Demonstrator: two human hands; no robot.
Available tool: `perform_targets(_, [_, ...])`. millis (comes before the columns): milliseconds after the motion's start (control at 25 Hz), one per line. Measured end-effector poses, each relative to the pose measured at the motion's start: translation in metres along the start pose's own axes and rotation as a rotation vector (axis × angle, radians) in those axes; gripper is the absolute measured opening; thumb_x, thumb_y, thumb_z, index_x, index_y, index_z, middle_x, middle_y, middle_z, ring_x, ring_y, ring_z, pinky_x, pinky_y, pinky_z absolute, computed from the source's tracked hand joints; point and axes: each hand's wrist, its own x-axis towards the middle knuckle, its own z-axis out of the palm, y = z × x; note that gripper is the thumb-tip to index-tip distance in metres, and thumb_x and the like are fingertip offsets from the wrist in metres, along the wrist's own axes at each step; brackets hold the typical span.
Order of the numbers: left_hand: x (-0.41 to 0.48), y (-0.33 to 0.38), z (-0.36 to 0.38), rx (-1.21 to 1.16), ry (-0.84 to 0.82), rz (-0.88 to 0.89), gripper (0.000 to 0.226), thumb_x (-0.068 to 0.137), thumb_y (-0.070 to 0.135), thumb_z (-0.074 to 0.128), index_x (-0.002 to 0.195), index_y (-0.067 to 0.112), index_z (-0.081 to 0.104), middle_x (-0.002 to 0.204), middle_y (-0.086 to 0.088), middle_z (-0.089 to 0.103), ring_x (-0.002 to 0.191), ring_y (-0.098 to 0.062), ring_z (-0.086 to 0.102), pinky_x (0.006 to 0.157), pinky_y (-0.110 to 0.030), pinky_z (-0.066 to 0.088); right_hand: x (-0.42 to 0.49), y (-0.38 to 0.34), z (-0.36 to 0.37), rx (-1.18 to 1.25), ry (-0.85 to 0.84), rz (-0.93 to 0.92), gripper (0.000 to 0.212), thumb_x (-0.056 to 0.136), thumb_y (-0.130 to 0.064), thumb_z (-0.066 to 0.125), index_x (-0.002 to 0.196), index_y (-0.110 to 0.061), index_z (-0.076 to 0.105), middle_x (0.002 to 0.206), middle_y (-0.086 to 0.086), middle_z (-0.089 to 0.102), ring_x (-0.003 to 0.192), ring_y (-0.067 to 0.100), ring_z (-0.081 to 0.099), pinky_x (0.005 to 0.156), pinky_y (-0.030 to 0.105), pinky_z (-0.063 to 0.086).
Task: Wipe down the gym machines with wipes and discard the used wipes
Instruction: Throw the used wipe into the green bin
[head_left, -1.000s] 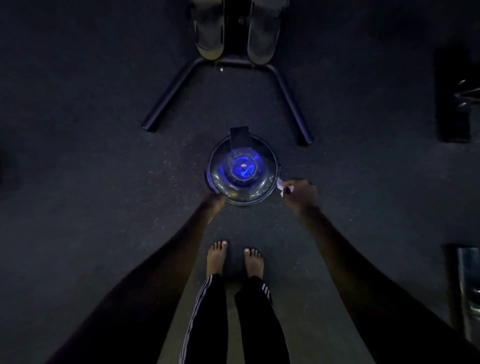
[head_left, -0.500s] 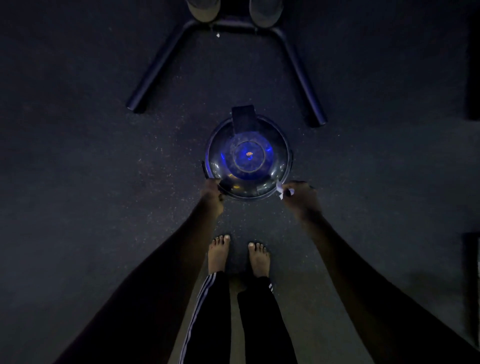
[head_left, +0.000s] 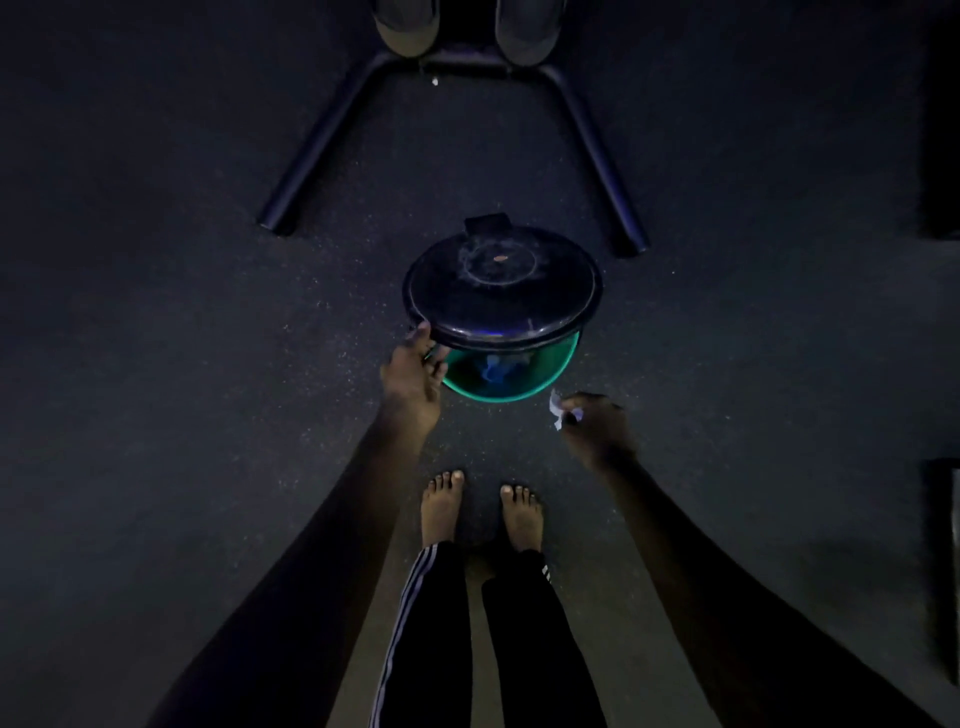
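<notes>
Dark lid of the floor bin is now raised at its near edge, and the used wipe is not yet inside.
Half a second ago the lid lay flat and closed and shone blue. Now the left hand grips the lid's near-left edge with curled fingers and holds it tilted up, so the green inner wall of the bin shows, with something blue lying inside. The right hand pinches the small white crumpled wipe between its fingertips. Before, it was touching the lid's right edge, but now it hangs just beside the bin's near-right side, a little apart from the rim. The two bare feet stand on the dark speckled floor near the bin, as before. Beyond the bin, the splayed tube legs of a machine frame rest on the floor.
</notes>
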Motion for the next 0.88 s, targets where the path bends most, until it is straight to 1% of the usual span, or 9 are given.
perform_targets(120, [-0.016, 0.042, 0.017, -0.079, -0.090, 0.025, 0.015, 0.100, 0.020, 0.056, 0.087, 0.014, 0.062, 0.070, 0.006, 0.072, 0.069, -0.003, 0.069, 0.065, -0.020, 0.049, -0.002, -0.012, -0.004, 0.055, 0.009, -0.017, 0.016, 0.092, -0.019, 0.066, 0.093, -0.008, 0.078, 0.101, 0.015, 0.075, 0.099, 0.030, 0.069, 0.081, 0.036, 0.051])
perform_targets(200, [-0.018, 0.067, 0.027, -0.155, -0.152, 0.007, 0.015, 0.098, 0.018, 0.058, 0.084, 0.011, 0.060, 0.062, 0.004, 0.069, 0.062, -0.005, 0.069, 0.061, -0.020, 0.053, -0.002, -0.023, -0.008, 0.036, 0.004, -0.056, 0.014, 0.088, -0.011, 0.066, 0.095, -0.007, 0.078, 0.103, 0.018, 0.074, 0.100, 0.033, 0.068, 0.081, 0.036, 0.049])
perform_targets(320, [-0.021, 0.104, 0.047, -0.201, -0.178, 0.025, 0.015, 0.096, 0.013, 0.059, 0.082, 0.009, 0.058, 0.059, 0.000, 0.068, 0.059, -0.006, 0.070, 0.060, -0.019, 0.055, -0.008, -0.040, -0.013, -0.011, 0.030, -0.111, 0.035, 0.085, -0.025, 0.051, 0.097, -0.008, 0.078, 0.108, 0.017, 0.073, 0.104, 0.033, 0.067, 0.082, 0.035, 0.047])
perform_targets(400, [-0.021, 0.123, 0.059, -0.200, -0.182, 0.058, 0.016, 0.097, 0.011, 0.058, 0.082, 0.008, 0.057, 0.061, -0.003, 0.068, 0.062, -0.007, 0.071, 0.061, -0.020, 0.056, -0.008, -0.046, -0.014, 0.027, 0.061, -0.089, 0.033, 0.087, -0.019, 0.051, 0.105, -0.010, 0.078, 0.114, 0.016, 0.072, 0.109, 0.031, 0.066, 0.086, 0.033, 0.048])
perform_targets(480, [-0.020, 0.129, 0.065, -0.200, -0.182, 0.069, 0.015, 0.097, 0.009, 0.057, 0.082, 0.008, 0.057, 0.068, -0.007, 0.069, 0.057, -0.009, 0.070, 0.060, -0.022, 0.057, -0.002, -0.047, -0.011, 0.051, 0.085, -0.078, 0.030, 0.088, -0.008, 0.054, 0.108, -0.012, 0.077, 0.116, 0.014, 0.071, 0.111, 0.031, 0.065, 0.088, 0.033, 0.049])
perform_targets(560, [-0.021, 0.125, 0.063, -0.181, -0.188, 0.055, 0.015, 0.098, 0.009, 0.057, 0.083, 0.007, 0.057, 0.072, -0.009, 0.070, 0.054, -0.010, 0.069, 0.060, -0.022, 0.057, 0.005, -0.052, -0.009, 0.048, 0.086, -0.076, 0.032, 0.086, -0.015, 0.052, 0.107, -0.013, 0.076, 0.113, 0.015, 0.072, 0.108, 0.033, 0.066, 0.087, 0.034, 0.049])
perform_targets(680, [-0.020, 0.116, 0.054, -0.169, -0.192, 0.038, 0.014, 0.097, 0.010, 0.058, 0.083, 0.007, 0.059, 0.063, -0.007, 0.070, 0.056, -0.010, 0.070, 0.064, -0.022, 0.057, 0.011, -0.061, -0.007, 0.062, 0.099, -0.142, 0.032, 0.086, -0.009, 0.056, 0.115, -0.006, 0.070, 0.115, 0.020, 0.070, 0.105, 0.038, 0.065, 0.089, 0.041, 0.051])
perform_targets(760, [-0.021, 0.112, 0.049, -0.174, -0.189, 0.039, 0.013, 0.096, 0.009, 0.058, 0.083, 0.006, 0.059, 0.061, -0.007, 0.070, 0.057, -0.011, 0.070, 0.067, -0.023, 0.058, 0.012, -0.065, -0.010, 0.104, 0.100, -0.183, 0.037, 0.087, -0.003, 0.059, 0.123, -0.005, 0.065, 0.120, 0.018, 0.068, 0.108, 0.035, 0.066, 0.094, 0.041, 0.051])
perform_targets(880, [-0.024, 0.105, 0.046, -0.140, -0.182, 0.037, 0.016, 0.097, 0.010, 0.058, 0.082, 0.007, 0.059, 0.059, -0.005, 0.069, 0.057, -0.010, 0.070, 0.068, -0.021, 0.057, 0.007, -0.059, -0.019, 0.191, 0.116, -0.114, 0.038, 0.089, 0.000, 0.059, 0.125, -0.009, 0.066, 0.123, 0.014, 0.068, 0.113, 0.027, 0.066, 0.099, 0.038, 0.050])
